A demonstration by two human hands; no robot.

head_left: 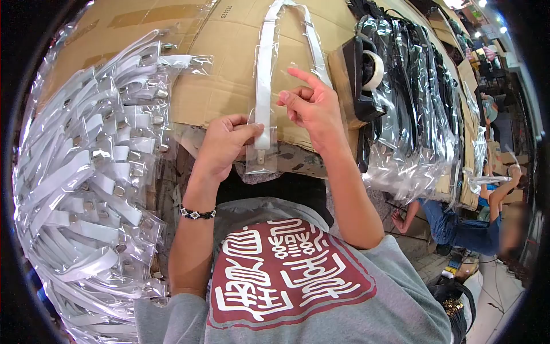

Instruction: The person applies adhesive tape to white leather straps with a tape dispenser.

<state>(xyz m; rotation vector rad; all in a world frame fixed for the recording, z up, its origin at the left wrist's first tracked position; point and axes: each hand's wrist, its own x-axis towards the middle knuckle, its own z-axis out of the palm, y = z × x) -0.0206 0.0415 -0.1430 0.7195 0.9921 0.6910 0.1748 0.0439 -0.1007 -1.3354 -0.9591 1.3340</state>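
My left hand (229, 140) pinches the lower part of a white strap (264, 86) in a clear plastic sleeve, near its metal end piece. The strap runs up over the cardboard, loops at the top and comes down on the right behind my right hand (312, 106). That hand is raised, its index finger stretched out and its thumb near the curled fingers. A small piece of something clear seems to be at the index fingertip, too faint to make out. Beside my right hand stands a black tape dispenser (355, 86) with a tape roll (373, 70).
A large heap of bagged white straps (86, 189) covers the left side. Bagged black straps (407, 97) lie in rows at the right, beyond the dispenser. Cardboard (212, 86) lies under the work. Another person in blue clothes (458, 229) sits at the far right.
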